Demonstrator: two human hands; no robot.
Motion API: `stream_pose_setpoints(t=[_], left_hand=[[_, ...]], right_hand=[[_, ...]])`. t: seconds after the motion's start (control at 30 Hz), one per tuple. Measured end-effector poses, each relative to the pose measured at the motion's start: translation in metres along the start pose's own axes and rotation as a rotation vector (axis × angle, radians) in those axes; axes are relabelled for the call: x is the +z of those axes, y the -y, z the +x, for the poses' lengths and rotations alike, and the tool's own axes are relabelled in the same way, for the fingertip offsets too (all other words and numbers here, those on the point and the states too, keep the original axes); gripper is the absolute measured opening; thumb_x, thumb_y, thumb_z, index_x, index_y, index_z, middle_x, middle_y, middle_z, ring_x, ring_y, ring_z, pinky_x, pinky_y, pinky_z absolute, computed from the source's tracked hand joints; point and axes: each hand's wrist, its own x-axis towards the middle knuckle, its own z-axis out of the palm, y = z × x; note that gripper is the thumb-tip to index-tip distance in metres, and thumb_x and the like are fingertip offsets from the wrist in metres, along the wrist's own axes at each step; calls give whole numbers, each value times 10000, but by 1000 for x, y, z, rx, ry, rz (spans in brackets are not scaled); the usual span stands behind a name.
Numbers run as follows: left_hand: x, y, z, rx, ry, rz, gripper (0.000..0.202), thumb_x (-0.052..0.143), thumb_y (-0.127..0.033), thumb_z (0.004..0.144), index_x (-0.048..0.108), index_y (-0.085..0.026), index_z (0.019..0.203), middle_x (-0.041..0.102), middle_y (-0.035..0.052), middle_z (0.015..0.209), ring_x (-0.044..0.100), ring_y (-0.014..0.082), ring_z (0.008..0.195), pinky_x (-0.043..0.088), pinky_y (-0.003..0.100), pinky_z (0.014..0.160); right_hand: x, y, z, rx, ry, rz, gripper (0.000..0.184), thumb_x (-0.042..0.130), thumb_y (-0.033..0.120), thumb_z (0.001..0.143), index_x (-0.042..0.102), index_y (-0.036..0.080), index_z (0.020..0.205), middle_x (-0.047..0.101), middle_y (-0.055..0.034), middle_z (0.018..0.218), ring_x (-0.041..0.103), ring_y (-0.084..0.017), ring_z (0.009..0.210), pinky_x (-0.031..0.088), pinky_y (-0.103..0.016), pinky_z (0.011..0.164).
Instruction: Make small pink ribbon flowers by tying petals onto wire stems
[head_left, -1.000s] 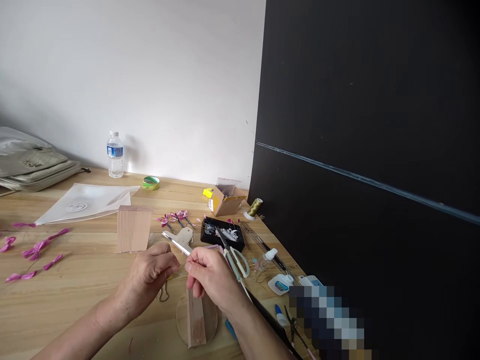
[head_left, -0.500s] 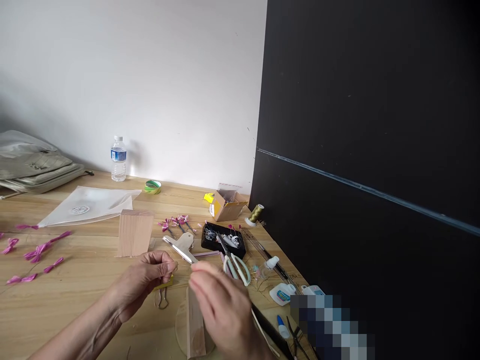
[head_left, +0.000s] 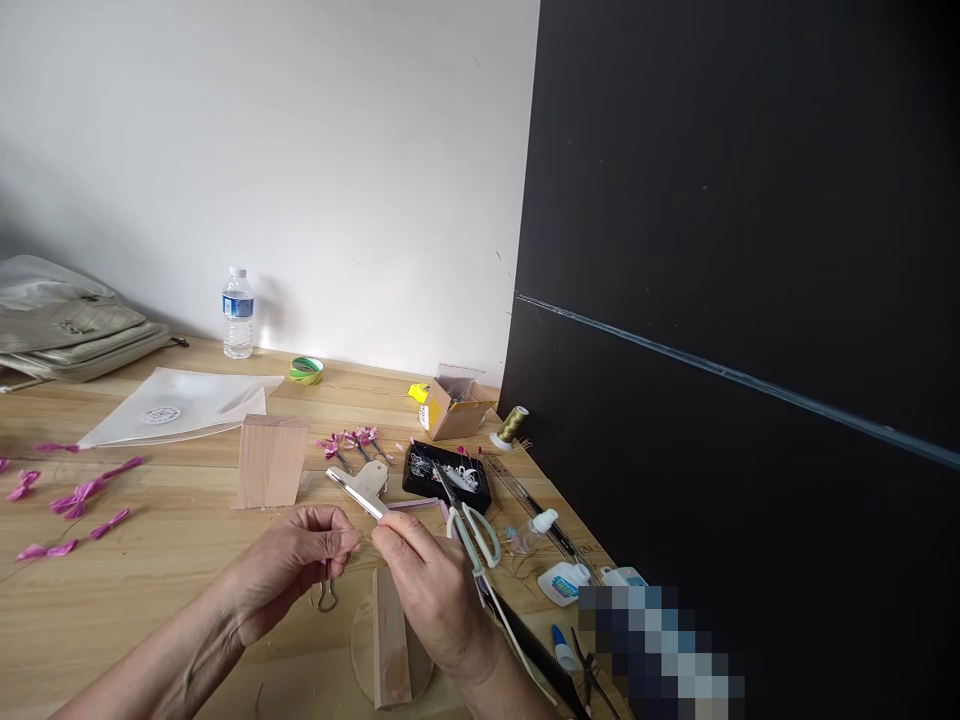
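My left hand (head_left: 300,560) is closed in a pinch, thumb against index finger. Close beside it on the right, my right hand (head_left: 442,590) is also pinched shut. A thin tan thread (head_left: 366,543) shows faintly between the fingertips; most of it is hidden. Just beyond my right fingers sits a large silver bulldog clip (head_left: 364,487), partly covered by them; whether they touch it I cannot tell. Below my left hand the wire loop of a binder clip (head_left: 326,597) sticks out. Between my forearms a wooden block (head_left: 391,645) lies on a round clear disc (head_left: 363,660).
Scissors (head_left: 476,530), a black tray (head_left: 420,485), glue bottles (head_left: 562,583), a comb (head_left: 536,645) and pliers (head_left: 589,675) crowd the right side. Pink flower pieces (head_left: 75,500) lie left. A thread spool (head_left: 513,425), box (head_left: 457,415) and water bottle (head_left: 238,315) stand farther back.
My right hand has lowered and turned, its fingertips now closer to my left hand's. The left hand stays nearly in place, still pinched. The tabletop things have not moved.
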Motion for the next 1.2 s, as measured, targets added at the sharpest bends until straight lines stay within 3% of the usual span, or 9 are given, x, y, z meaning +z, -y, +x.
stream_pose_setpoints(t=[0.3, 0.43, 0.57, 0.7, 0.83, 0.93, 1.0, 1.1, 1.2], left_hand=[[1, 0, -1, -21, -2, 42, 281, 808, -321, 549, 594, -150, 489, 517, -30, 480, 392, 95, 513, 314, 210, 529], [0, 1, 0, 118, -8, 242, 239, 720, -324, 628, 583, -171, 506, 483, -34, 506, 381, 113, 525, 294, 232, 526], [-5, 0, 3, 545, -26, 735, 211, 611, -247, 711, 594, -191, 507, 492, -17, 524, 419, 131, 504, 292, 249, 508], [-8, 0, 5, 747, -38, 968, 219, 526, -187, 760, 633, -198, 570, 526, 9, 584, 480, 146, 532, 313, 250, 516], [-8, -1, 5, 485, -74, 743, 220, 594, -272, 707, 563, -190, 505, 487, -13, 528, 419, 143, 521, 306, 256, 527], [-7, -3, 3, 255, -57, 457, 234, 643, -346, 683, 565, -181, 535, 461, -35, 527, 373, 131, 543, 288, 252, 547], [-5, -3, 1, 177, -34, 323, 249, 683, -355, 650, 561, -173, 532, 457, -43, 523, 353, 123, 551, 275, 247, 555], [-2, -3, -1, 94, 2, 219, 259, 722, -326, 610, 545, -163, 514, 465, -47, 514, 340, 115, 553, 266, 240, 557], [-1, -1, -2, 76, 25, 218, 251, 710, -297, 620, 530, -161, 509, 472, -44, 514, 348, 114, 555, 266, 238, 556]], right_hand=[[2, -2, -3, 46, 30, 123, 275, 385, 84, 894, 637, 156, 809, 689, -65, 775, 638, -128, 597, 490, -213, 538], [6, 5, -2, 453, 30, 408, 221, 425, 126, 836, 574, 184, 684, 611, -3, 579, 609, -126, 535, 468, -211, 512], [9, 7, 5, 956, 118, 842, 171, 457, 217, 795, 485, 180, 630, 524, 54, 506, 512, -68, 374, 379, -159, 392], [10, 1, 10, 1124, 206, 1023, 160, 483, 258, 765, 467, 176, 628, 516, 66, 497, 444, -44, 314, 314, -137, 330], [-1, 3, 7, 916, 62, 737, 124, 476, 261, 831, 553, 178, 781, 637, 2, 706, 545, -75, 379, 361, -168, 329], [-9, 9, 1, 405, -168, 329, 112, 481, 169, 865, 584, 187, 906, 685, -62, 866, 673, -167, 713, 529, -248, 581], [-9, 12, -2, 134, -180, 166, 163, 486, 113, 872, 579, 174, 991, 687, -90, 964, 669, -178, 825, 538, -251, 684], [-1, 11, -5, 11, -101, 71, 213, 435, 76, 894, 569, 131, 1050, 688, -110, 984, 672, -146, 713, 535, -218, 621], [6, 8, -5, 21, -69, 53, 249, 363, 103, 924, 610, 126, 907, 698, -103, 836, 658, -152, 650, 521, -236, 577]])
